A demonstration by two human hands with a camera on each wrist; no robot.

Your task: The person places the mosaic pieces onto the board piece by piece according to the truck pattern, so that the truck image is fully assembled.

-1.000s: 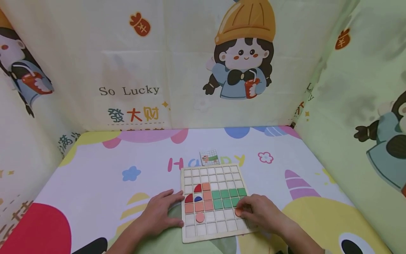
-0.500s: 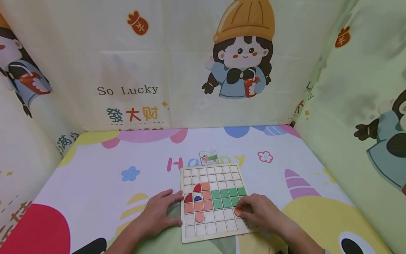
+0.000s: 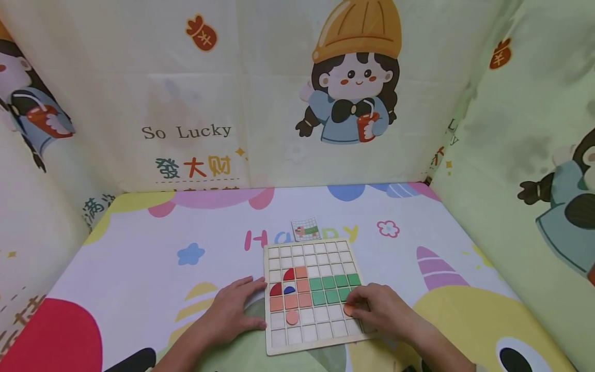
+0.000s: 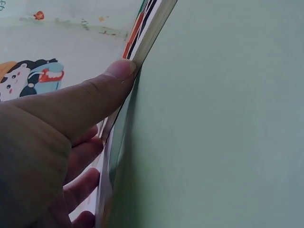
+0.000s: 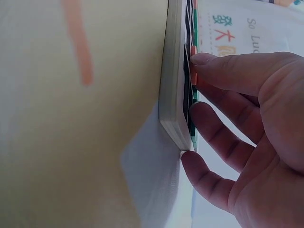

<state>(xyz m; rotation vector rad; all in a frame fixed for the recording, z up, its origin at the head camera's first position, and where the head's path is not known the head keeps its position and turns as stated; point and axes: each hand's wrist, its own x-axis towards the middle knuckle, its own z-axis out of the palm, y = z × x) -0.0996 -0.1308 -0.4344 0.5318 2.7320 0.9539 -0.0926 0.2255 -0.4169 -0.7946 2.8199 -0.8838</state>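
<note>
A wooden grid board (image 3: 312,350) lies on the table before me. My left hand (image 3: 230,312) spreads along its left side, thumb and fingertips touching the edge; in the left wrist view the thumb (image 4: 118,71) presses the rim. My right hand (image 3: 388,312) pinches a round orange piece (image 3: 348,310) at the board's right side, just below the green squares (image 3: 332,296). From the right wrist view, this orange piece (image 5: 193,76) shows edge-on under the thumb. Orange squares (image 3: 304,299), red quarter-rounds (image 3: 289,275) and a blue half-round (image 3: 290,290) fill cells at left. A pink-orange disc (image 3: 292,317) sits below them.
Behind the board lies a small card (image 3: 306,230) printed with a grid picture in similar colours. A patterned cloth (image 3: 223,222) covers the table, and printed curtains (image 3: 269,93) enclose it at the back and both sides.
The head view has shifted very slightly. Both hands and the pieces stay in the same places on the board.
</note>
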